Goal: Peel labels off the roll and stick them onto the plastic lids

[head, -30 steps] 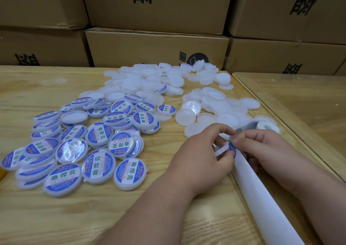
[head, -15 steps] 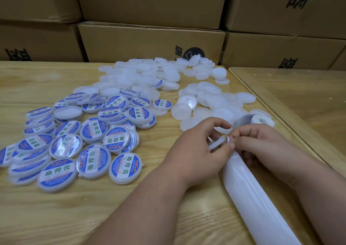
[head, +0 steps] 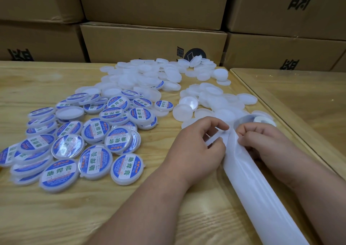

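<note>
Head view: left hand [head: 194,147] pinches a white plastic lid [head: 213,141] edge-on, fingers curled around it. Right hand [head: 265,143] has fingers curled, pinching the white backing strip [head: 249,185] beside that lid. Strip runs from the label roll [head: 262,121] near the worktop's right edge toward the near edge. Labelled lids [head: 93,143] heaped toward the left edge, unlabelled lids [head: 149,76] toward the far edge. Cardboard boxes [head: 149,40] behind the worktop [head: 56,216].

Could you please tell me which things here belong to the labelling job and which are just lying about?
Job: left hand, right hand, backing strip, label roll, plain lids, labelled lids.
Lying about: cardboard boxes.
</note>
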Available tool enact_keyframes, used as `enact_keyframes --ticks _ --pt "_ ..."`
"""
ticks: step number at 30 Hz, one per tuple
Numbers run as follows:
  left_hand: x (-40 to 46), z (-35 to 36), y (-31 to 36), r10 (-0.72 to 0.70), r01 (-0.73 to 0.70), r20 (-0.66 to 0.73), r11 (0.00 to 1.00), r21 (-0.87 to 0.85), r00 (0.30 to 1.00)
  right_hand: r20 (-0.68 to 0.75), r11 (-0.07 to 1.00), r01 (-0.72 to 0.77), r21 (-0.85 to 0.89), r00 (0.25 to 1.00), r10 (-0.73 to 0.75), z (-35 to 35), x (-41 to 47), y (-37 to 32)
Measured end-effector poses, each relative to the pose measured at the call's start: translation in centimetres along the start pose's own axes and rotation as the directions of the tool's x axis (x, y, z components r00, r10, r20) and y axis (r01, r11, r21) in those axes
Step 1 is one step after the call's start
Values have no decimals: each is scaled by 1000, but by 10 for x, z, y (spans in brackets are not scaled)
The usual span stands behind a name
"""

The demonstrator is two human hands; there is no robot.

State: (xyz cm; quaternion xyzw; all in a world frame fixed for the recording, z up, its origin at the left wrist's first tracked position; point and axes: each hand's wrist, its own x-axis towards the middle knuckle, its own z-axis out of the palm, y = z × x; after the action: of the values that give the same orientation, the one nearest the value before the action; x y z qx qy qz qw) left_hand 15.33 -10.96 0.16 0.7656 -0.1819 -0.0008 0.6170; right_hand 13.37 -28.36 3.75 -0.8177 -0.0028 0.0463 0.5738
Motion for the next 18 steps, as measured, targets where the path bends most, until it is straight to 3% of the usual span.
enact_keyframes --ticks 8,10,13,16,18 --pt "1 -3 5 -71 27 -215 979 -202 974 -136 997 80 23 988 -76 0 0 5" --pt "0 -3 7 -82 36 -223 978 -203 971 -230 987 148 68 965 -129 2 1 7" --pt "0 -4 9 -98 46 -237 975 -218 966 -347 957 290 -4 897 -273 5 4 10" --pt "1 -5 10 -127 54 -273 965 -258 954 -326 918 391 -65 861 -390 10 3 10" --pt "1 -6 11 -141 57 -293 959 -276 946 -236 884 460 -88 852 -467 12 2 9"
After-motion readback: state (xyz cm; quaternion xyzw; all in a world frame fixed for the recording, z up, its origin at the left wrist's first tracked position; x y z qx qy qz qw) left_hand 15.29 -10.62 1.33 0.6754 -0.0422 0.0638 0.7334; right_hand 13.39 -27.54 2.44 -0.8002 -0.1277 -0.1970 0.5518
